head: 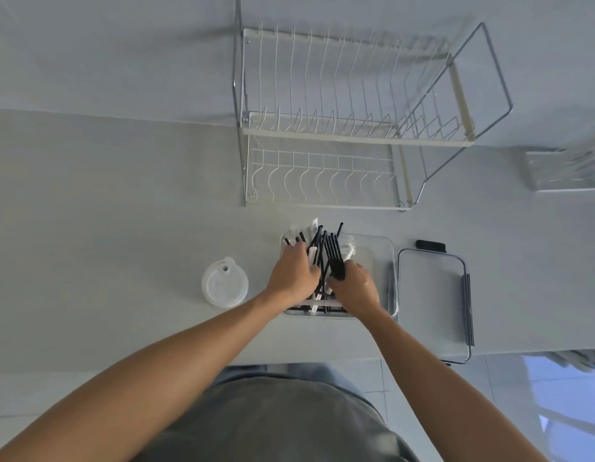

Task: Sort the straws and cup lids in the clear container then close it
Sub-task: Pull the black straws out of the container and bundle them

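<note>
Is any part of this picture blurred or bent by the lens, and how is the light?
Head view: light is soft and even, with only a faint shadow behind the dish rack; the wide lens bends the rack's uprights and the counter edge; the wire basket at far right is smeared by blur; both hands, left hand and right hand, and the black straws stay fairly sharp.

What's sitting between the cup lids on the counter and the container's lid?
In the head view, the clear container lies between the cup lids and container lid, with both hands in the straws.
</note>
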